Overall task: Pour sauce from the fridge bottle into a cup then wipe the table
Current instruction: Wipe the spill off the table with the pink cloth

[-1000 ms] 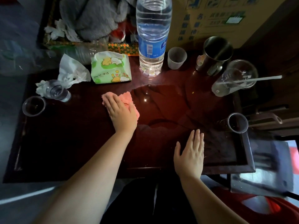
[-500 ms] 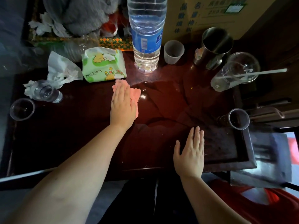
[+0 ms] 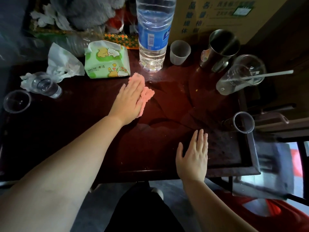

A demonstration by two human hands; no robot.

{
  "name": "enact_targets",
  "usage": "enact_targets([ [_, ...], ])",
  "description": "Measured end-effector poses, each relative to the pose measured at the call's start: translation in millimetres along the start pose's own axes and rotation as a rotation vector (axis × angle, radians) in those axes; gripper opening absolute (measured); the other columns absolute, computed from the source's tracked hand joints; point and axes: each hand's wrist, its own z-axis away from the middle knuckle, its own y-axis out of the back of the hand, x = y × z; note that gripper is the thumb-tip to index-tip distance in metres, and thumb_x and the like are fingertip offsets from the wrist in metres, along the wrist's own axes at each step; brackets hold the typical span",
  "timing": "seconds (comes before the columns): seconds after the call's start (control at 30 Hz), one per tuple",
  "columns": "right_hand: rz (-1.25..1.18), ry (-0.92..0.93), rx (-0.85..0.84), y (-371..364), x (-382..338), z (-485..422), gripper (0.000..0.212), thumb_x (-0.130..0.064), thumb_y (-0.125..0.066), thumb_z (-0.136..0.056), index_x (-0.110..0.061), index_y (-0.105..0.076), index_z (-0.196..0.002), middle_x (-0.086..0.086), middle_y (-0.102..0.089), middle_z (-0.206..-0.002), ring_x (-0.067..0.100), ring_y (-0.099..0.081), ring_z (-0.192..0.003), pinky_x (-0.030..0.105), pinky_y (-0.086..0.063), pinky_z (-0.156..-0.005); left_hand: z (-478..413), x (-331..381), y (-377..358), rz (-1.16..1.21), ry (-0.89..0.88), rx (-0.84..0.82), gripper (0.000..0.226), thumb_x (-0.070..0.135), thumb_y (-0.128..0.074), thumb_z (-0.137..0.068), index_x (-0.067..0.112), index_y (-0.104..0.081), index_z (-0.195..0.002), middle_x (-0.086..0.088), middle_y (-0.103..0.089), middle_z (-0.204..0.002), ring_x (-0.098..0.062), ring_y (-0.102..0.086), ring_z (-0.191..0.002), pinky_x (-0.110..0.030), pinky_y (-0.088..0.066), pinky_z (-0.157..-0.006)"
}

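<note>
The left hand (image 3: 128,101) lies flat with straight fingers, pressing a pink cloth (image 3: 148,95) onto the dark red bench (image 3: 83,131), just in front of the tissue pack (image 3: 107,62) and water bottle (image 3: 153,39). The right hand (image 3: 194,158) rests flat on the bench near its front edge, grasping nothing.

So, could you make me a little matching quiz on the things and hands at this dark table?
1 pink fluffy cloth
2 tall clear plastic water bottle
3 green-and-white tissue pack
4 right hand

a flat on the dark wooden table, holding nothing
b standing upright at the back
c pressed under the left hand
d lying left of the bottle

Pairs: 1-c, 2-b, 3-d, 4-a
</note>
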Motion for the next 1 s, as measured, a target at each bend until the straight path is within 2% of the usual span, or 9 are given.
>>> enact_targets([
  [0.17, 0.003, 0.029, 0.033, 1, -2, 0, 0.071, -0.043, -0.035, -0.096, -0.003, -0.011, -0.149, 0.012, -0.008, -0.159, 0.023, 0.001, -0.147, 0.036, -0.007, -0.120, 77, -6, 5, 0.010, 0.417, 0.195, 0.062, 0.034, -0.033, -0.097, 0.005, -0.017, -0.150, -0.015, -0.011, -0.158, -0.031, -0.008, -0.146, -0.046, -0.008, -0.116],
  [0.27, -0.006, 0.043, 0.035, 1, -4, 1, 0.071, -0.043, -0.034, -0.097, -0.003, -0.007, -0.149, 0.012, -0.004, -0.159, 0.024, 0.002, -0.147, 0.036, -0.005, -0.120, 114, -10, 1, -0.056, 0.611, 0.147, 0.062, 0.032, -0.039, -0.099, 0.003, -0.019, -0.150, -0.015, -0.013, -0.158, -0.031, -0.008, -0.146, -0.049, -0.011, -0.117],
  [0.4, -0.009, 0.059, 0.000, 0, 0, 1, 0.073, -0.045, -0.031, -0.097, -0.003, -0.002, -0.149, 0.013, 0.001, -0.159, 0.024, 0.006, -0.147, 0.036, -0.001, -0.120, 121, -4, -11, -0.131, 0.601, 0.080, 0.061, 0.037, -0.035, -0.098, 0.008, -0.021, -0.150, -0.014, -0.017, -0.157, -0.030, -0.011, -0.146, -0.049, -0.009, -0.117],
  [0.5, -0.125, 0.098, 0.059, 3, -4, -3, 0.072, -0.044, -0.038, -0.095, -0.004, -0.013, -0.149, 0.017, -0.009, -0.158, 0.028, -0.003, -0.147, 0.043, -0.011, -0.119, 120, -5, -14, -0.153, 0.605, 0.083, 0.059, 0.038, -0.033, -0.098, 0.013, -0.024, -0.150, -0.013, -0.017, -0.158, -0.029, -0.010, -0.146, -0.046, -0.006, -0.118],
  [0.6, -0.215, 0.390, 0.167, 15, -32, -25, 0.064, -0.044, -0.040, -0.093, -0.007, -0.030, -0.144, 0.017, -0.025, -0.153, 0.030, -0.019, -0.143, 0.042, -0.020, -0.116, 119, -7, -14, -0.135, 0.597, 0.102, 0.059, 0.036, -0.034, -0.097, 0.013, -0.024, -0.150, -0.012, -0.016, -0.158, -0.028, -0.007, -0.147, -0.043, -0.005, -0.119],
  [0.7, -0.222, 0.686, 0.068, 25, -88, -66, 0.056, -0.038, -0.049, -0.092, -0.010, -0.040, -0.140, 0.012, -0.034, -0.148, 0.023, -0.027, -0.139, 0.032, -0.021, -0.116, 119, -7, -13, -0.096, 0.609, 0.103, 0.060, 0.037, -0.031, -0.096, 0.014, -0.021, -0.151, -0.010, -0.013, -0.159, -0.024, -0.004, -0.147, -0.040, -0.004, -0.120],
  [0.8, -0.112, 0.894, -0.039, 24, -142, -108, 0.058, -0.037, -0.058, -0.090, -0.010, -0.043, -0.139, 0.012, -0.041, -0.143, 0.024, -0.033, -0.135, 0.034, -0.025, -0.113, 118, -8, -12, -0.054, 0.621, 0.092, 0.061, 0.039, -0.025, -0.096, 0.017, -0.017, -0.151, -0.006, -0.006, -0.160, -0.019, 0.002, -0.147, -0.039, -0.002, -0.120],
  [0.9, 0.068, 0.978, -0.117, 9, -168, -133, 0.055, -0.046, -0.058, -0.086, -0.018, -0.049, -0.132, 0.010, -0.043, -0.138, 0.026, -0.036, -0.128, 0.037, -0.031, -0.108, 118, -9, -14, -0.059, 0.622, 0.095, 0.060, 0.041, -0.020, -0.096, 0.017, -0.017, -0.151, -0.006, -0.006, -0.159, -0.018, 0.002, -0.147, -0.040, -0.006, -0.120],
  [1.0, 0.079, 0.976, -0.065, -4, -168, -141, 0.052, -0.050, -0.059, -0.083, -0.020, -0.053, -0.126, 0.009, -0.046, -0.134, 0.026, -0.038, -0.124, 0.036, -0.034, -0.104, 118, -11, -16, -0.094, 0.623, 0.079, 0.064, 0.044, -0.015, -0.093, 0.015, -0.019, -0.150, -0.007, -0.010, -0.159, -0.019, -0.002, -0.147, -0.041, -0.010, -0.119],
])
